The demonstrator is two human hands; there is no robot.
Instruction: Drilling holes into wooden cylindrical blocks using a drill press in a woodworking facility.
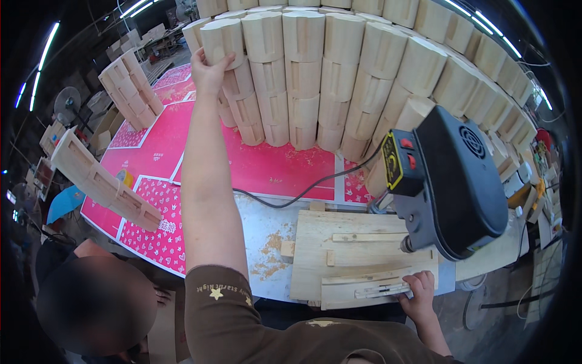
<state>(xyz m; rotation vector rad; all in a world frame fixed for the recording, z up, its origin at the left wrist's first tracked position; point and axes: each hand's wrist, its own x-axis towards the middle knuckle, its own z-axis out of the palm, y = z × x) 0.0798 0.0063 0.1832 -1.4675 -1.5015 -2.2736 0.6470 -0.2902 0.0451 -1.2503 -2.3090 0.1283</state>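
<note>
My left hand (209, 71) reaches far forward, its thumb and fingers around the lower part of a pale wooden block (222, 40) with a scalloped outline. That block tops a column of similar blocks at the left end of a large stacked wall. Close to me, a wooden jig board (312, 252) with strips fixed on it lies on the bench. My right hand (419, 296) is at the board's near right corner, fingers bent around the end of a slim, pale slotted piece (381, 292). What lies under those fingers is partly hidden.
A black motor-driven machine (464, 182) overhangs the board's right side, its cable (285, 205) crossing the bench. Two leaning block columns (108, 181) stand on the pink sheet (273, 167) at left. Sawdust (270, 255) lies beside the board. Another person (97, 303) sits at lower left.
</note>
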